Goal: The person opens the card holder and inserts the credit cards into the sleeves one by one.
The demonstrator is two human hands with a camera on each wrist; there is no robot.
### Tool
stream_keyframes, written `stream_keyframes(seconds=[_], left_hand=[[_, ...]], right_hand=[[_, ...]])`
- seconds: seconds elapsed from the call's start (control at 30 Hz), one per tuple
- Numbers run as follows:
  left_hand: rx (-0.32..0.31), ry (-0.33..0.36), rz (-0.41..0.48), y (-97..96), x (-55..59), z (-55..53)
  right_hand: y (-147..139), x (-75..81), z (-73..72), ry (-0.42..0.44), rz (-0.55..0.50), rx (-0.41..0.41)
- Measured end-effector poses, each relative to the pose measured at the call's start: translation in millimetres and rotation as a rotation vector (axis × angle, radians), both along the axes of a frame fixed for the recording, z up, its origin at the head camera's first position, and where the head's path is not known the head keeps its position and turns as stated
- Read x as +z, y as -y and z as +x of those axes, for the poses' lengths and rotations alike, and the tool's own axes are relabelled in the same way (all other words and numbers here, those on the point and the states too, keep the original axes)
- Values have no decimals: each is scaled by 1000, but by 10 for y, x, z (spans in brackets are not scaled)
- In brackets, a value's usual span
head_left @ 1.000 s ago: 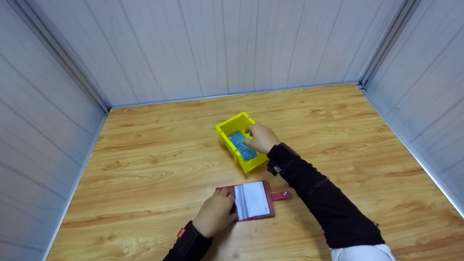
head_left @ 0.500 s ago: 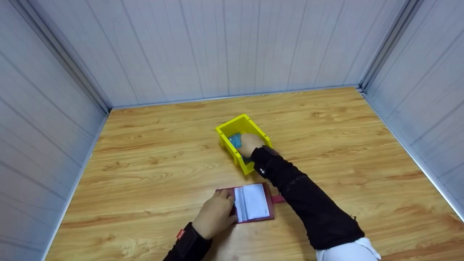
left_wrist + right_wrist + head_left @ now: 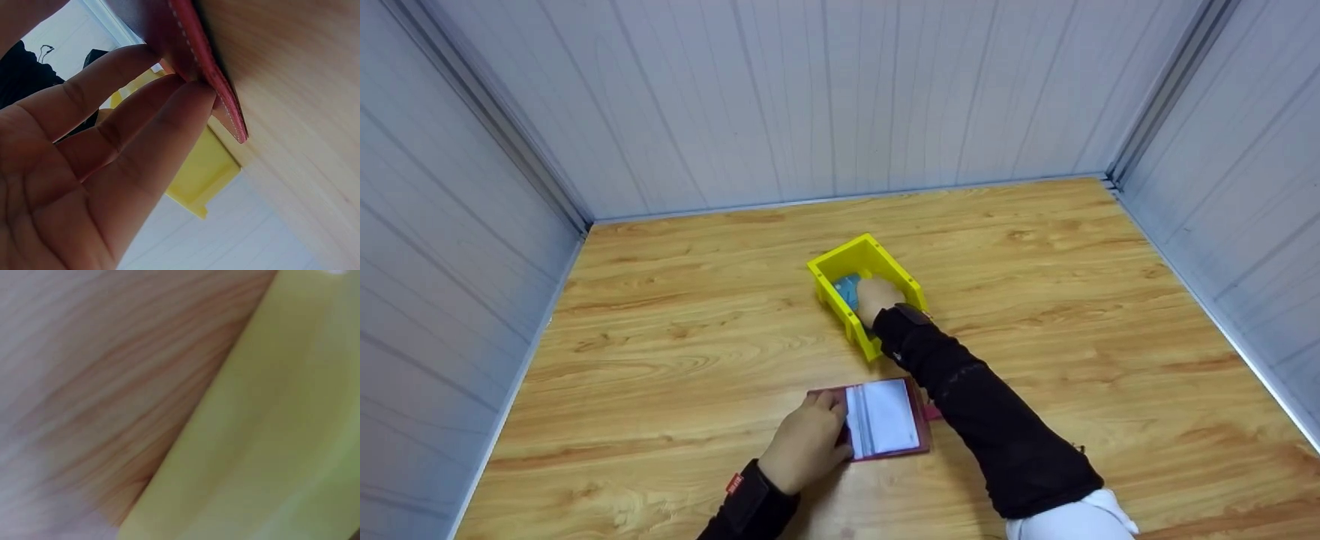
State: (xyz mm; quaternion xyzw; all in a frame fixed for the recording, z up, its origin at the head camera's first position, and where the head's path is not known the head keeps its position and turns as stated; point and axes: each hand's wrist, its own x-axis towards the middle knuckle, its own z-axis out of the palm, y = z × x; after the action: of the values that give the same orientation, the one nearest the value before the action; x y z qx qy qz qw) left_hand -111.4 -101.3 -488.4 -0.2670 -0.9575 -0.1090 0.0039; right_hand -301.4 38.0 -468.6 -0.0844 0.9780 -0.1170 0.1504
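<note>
A red card holder with a stitched edge lies open on the table, its pale clear sleeves facing up. My left hand rests on its left cover; in the left wrist view the fingers reach out fairly straight, tips at the stitched edge. Beyond it stands a yellow bin with blue cards inside. My right hand is down in the bin over the cards, its fingers hidden; I cannot tell whether they hold one. In the right wrist view, the bin's yellow wall fills the right side.
The wood-grain table is bounded by pale panel walls at the back and both sides. The right sleeve passes over the card holder's red strap, covering most of it.
My right hand has gone from above the bin down into it, hiding most of the blue cards, and the forearm now covers the strap's end. My left hand has stayed on the card holder.
</note>
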Motion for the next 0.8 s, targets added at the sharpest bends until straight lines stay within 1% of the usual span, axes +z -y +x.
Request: stream_keyframes(seconds=[0.13, 0.23, 0.43, 0.57, 0.63, 0.7, 0.8], left_hand=[[-1, -1, 5, -4, -1, 6], [-3, -4, 7, -5, -3, 8], [-10, -25, 13, 4, -6, 12], [-18, -37, 2, 8, -10, 6], [-19, -28, -7, 6, -7, 0], [-15, -9, -17, 5, -2, -6], [-7, 19, -25, 5, 10, -14]], right_hand=[[15, 6, 3, 15, 16, -14], [7, 12, 7, 16, -11, -32], [-37, 24, -3, -30, -88, -25], [-60, 41, -30, -11, -95, -28], [-74, 60, -45, -4, -92, -24], [-94, 84, -63, 5, -112, -17], [-128, 118, -86, 29, -197, -20]])
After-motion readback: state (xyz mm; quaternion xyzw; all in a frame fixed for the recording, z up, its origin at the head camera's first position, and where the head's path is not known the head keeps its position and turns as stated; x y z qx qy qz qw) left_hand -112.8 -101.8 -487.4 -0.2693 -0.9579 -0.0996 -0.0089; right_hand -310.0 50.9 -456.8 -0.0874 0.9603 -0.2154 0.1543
